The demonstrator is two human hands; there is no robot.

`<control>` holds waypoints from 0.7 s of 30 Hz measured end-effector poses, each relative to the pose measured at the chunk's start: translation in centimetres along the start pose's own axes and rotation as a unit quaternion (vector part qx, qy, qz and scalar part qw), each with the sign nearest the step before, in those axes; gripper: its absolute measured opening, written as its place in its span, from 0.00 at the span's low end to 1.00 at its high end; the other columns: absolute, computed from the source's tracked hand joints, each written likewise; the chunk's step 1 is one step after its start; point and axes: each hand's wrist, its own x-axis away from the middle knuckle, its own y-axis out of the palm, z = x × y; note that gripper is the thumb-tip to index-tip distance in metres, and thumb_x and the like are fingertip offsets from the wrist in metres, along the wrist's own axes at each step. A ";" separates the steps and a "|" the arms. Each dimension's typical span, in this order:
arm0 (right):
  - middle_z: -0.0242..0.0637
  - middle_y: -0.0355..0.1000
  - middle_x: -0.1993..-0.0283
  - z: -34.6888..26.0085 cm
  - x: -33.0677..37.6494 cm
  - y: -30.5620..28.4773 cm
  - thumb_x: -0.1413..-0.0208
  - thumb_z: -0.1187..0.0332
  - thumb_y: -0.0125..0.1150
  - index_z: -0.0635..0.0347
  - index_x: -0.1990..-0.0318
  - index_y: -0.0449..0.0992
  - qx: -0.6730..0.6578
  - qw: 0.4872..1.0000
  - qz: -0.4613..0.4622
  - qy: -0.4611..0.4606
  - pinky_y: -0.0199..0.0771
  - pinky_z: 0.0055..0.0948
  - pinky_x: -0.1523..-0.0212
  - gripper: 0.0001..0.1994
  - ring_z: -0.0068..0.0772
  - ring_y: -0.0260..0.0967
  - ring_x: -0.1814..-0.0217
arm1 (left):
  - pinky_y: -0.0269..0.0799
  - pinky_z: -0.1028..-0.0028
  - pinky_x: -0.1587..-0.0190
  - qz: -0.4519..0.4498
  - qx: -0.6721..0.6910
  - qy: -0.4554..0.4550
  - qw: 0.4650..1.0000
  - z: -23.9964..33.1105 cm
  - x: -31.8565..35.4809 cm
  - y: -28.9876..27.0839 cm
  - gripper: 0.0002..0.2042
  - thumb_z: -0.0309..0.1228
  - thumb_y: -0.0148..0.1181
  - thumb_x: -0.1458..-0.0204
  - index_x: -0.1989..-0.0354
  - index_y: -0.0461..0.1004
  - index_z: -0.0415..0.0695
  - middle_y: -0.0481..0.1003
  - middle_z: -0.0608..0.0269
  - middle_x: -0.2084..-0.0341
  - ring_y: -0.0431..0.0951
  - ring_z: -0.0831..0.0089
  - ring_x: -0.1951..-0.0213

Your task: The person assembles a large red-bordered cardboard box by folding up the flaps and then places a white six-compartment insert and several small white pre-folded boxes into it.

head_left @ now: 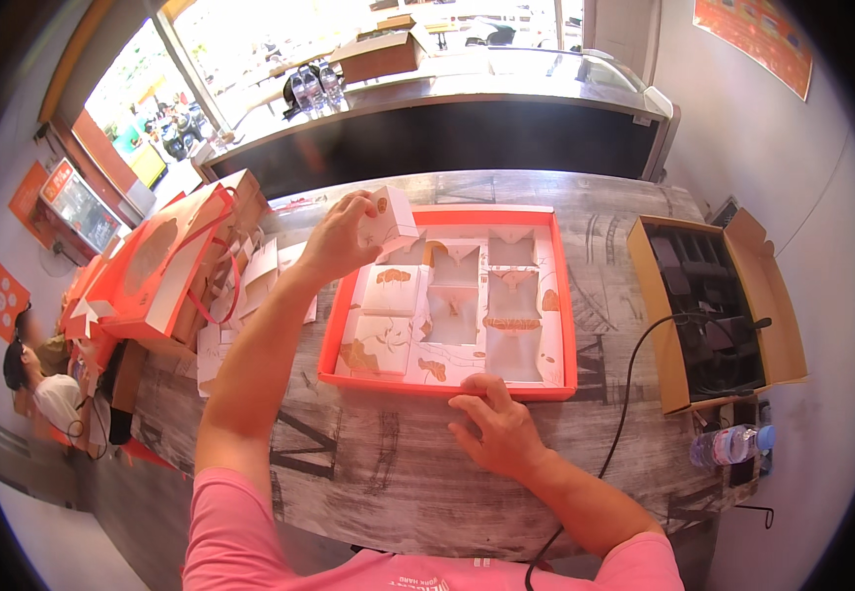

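Note:
A red-rimmed gift box (567, 325) lies on the table in front of me, its white, gold-patterned insert divided into square compartments. Two small white boxes, a nearer one (380, 345) and a farther one (394, 289), fill compartments on its left side; several others show bare bottoms. Above the far left corner, my left hand (342, 236) grips another small white box (391, 219) with a gold motif. My right hand (496, 424) rests by the near edge of the gift box, fingers apart and curled, with a fingertip at the red rim; nothing is in it.
Red gift bags (157, 261) and loose white cartons (260, 276) crowd the table's left. At right are an open brown cardboard box (678, 384) with black dividers, a black cable (628, 384) and a water bottle (728, 446). A person (58, 399) is at far left.

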 end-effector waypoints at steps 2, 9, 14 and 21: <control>0.42 0.69 0.42 0.4 0.2 0.2 0.47 0.72 0.76 0.56 0.50 0.78 0.008 1.000 0.011 -0.011 0.85 0.32 0.61 0.17 0.36 0.81 0.62 | 0.68 0.61 0.30 -0.002 0.000 0.009 1.000 -0.8 -1.4 1.4 0.25 0.29 0.76 0.55 0.49 0.71 0.43 0.71 0.49 0.35 0.71 0.48 0.32; 0.42 0.69 0.42 0.3 0.4 -0.1 0.46 0.71 0.75 0.56 0.51 0.79 0.000 1.000 0.007 0.001 0.85 0.33 0.61 0.16 0.37 0.80 0.60 | 0.68 0.62 0.29 -0.138 -0.087 -0.003 0.987 0.3 -3.4 3.5 0.27 0.26 0.75 0.55 0.45 0.71 0.46 0.71 0.54 0.37 0.69 0.52 0.31; 0.41 0.69 0.42 0.2 0.3 -0.2 0.46 0.71 0.75 0.55 0.51 0.78 -0.007 1.000 0.008 0.006 0.85 0.33 0.61 0.16 0.37 0.80 0.60 | 0.69 0.62 0.31 -0.192 -0.084 -0.006 0.978 -0.5 -3.9 3.4 0.28 0.25 0.75 0.55 0.44 0.72 0.45 0.72 0.54 0.37 0.70 0.52 0.32; 0.41 0.69 0.42 0.2 0.3 -0.3 0.47 0.71 0.74 0.55 0.52 0.78 -0.003 1.000 0.006 0.013 0.85 0.37 0.61 0.16 0.41 0.80 0.59 | 0.70 0.62 0.32 -0.250 -0.084 -0.038 0.964 -0.6 -4.2 3.2 0.30 0.26 0.76 0.55 0.41 0.73 0.45 0.74 0.53 0.38 0.71 0.51 0.33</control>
